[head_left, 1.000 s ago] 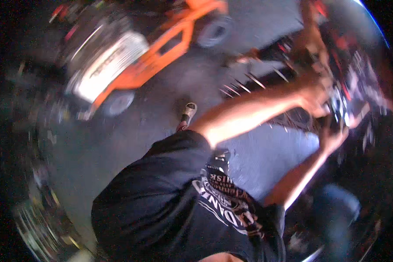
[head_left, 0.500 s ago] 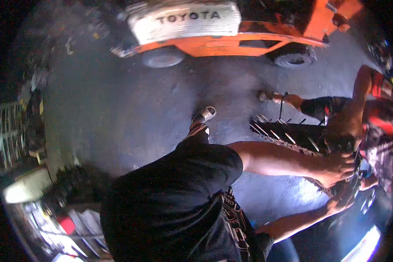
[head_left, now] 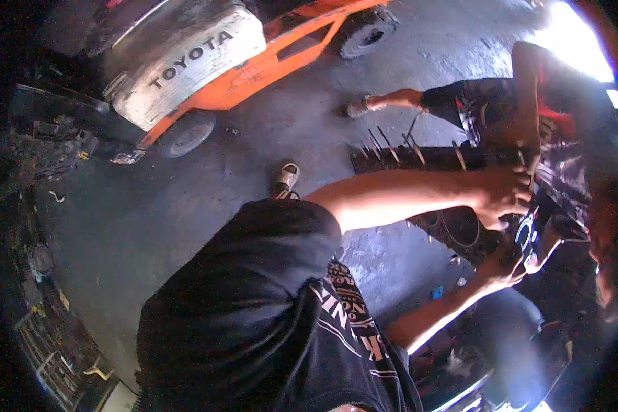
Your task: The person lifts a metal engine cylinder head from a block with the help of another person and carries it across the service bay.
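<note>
Both my arms reach to the right, over a long dark engine block (head_left: 453,233) with a row of upright studs (head_left: 419,152). My left hand (head_left: 499,198) has its fingers curled at the block's far right end, over something I cannot make out. Just below it, a shiny flat part with round openings (head_left: 525,233) shows between my hands. My right hand (head_left: 502,269) is closed on the lower edge of this part. Facing me, a co-worker's arm (head_left: 527,110) comes down close to my left hand. Shadow and glare hide many details there.
An orange vehicle (head_left: 281,69) with a white tailgate (head_left: 185,65) stands at the upper left. A co-worker's leg (head_left: 398,98) is beyond the block. Dark machine parts (head_left: 48,147) and a metal rack (head_left: 55,350) line the left side. A small blue item (head_left: 437,293) lies on the floor.
My view has turned, so the vehicle now sits farther left and tilted. My hands stay at the block's end, and the shiny part with round openings now shows between them.
</note>
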The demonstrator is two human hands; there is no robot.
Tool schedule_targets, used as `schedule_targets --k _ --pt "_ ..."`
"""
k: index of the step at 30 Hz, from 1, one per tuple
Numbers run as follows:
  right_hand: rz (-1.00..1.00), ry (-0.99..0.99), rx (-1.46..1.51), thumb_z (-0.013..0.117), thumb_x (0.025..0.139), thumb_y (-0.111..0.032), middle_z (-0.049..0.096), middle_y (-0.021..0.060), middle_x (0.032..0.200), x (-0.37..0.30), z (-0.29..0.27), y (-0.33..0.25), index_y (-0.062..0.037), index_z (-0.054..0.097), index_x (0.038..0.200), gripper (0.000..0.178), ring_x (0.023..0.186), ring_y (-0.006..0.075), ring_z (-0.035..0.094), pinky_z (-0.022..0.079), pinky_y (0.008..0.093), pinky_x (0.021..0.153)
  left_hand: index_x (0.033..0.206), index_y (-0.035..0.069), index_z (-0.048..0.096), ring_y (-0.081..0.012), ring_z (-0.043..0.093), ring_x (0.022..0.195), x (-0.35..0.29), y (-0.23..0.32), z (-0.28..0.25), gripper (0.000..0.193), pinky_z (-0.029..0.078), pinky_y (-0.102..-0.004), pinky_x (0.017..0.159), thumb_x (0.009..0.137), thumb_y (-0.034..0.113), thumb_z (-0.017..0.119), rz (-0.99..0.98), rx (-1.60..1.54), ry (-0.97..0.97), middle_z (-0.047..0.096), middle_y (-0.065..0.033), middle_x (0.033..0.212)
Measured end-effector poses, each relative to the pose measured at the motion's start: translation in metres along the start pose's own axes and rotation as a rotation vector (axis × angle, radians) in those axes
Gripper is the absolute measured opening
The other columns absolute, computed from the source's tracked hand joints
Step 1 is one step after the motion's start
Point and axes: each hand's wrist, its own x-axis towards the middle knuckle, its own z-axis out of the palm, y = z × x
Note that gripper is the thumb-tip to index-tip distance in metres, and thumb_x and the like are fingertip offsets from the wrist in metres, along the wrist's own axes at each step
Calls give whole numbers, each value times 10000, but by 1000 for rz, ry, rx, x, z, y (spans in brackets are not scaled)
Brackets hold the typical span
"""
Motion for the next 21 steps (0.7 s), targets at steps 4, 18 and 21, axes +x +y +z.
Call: schedule_targets --k 4,18,21 --pt "106 96 -107 838 777 -578 637 171 917 -26 -19 20 -117 753 969 506 908 369 606 497 546 778 1230 118 692 -350 536 1238 -3 48 -1 620 370 -546 1095 721 471 727 -24 20 79 637 -127 1285" --pt "-35 8 519 800 886 -402 625 159 1089 -81 -61 57 -84 749 1093 383 1048 326 570 479 482 937 1252 34 681 -329 524 1231 -70 235 -4 654 331 -509 1121 770 471 741 -245 623 67 629 -126 1287" --pt "-190 -1 675 801 897 -357 615 124 1126 -78 -76 54 -84 745 1119 356 1066 293 573 489 447 939 1281 9 648 -352 525 1222 -87 258 13 647 328 -528 1115 787 420 727 -259 654 166 612 -147 1277"
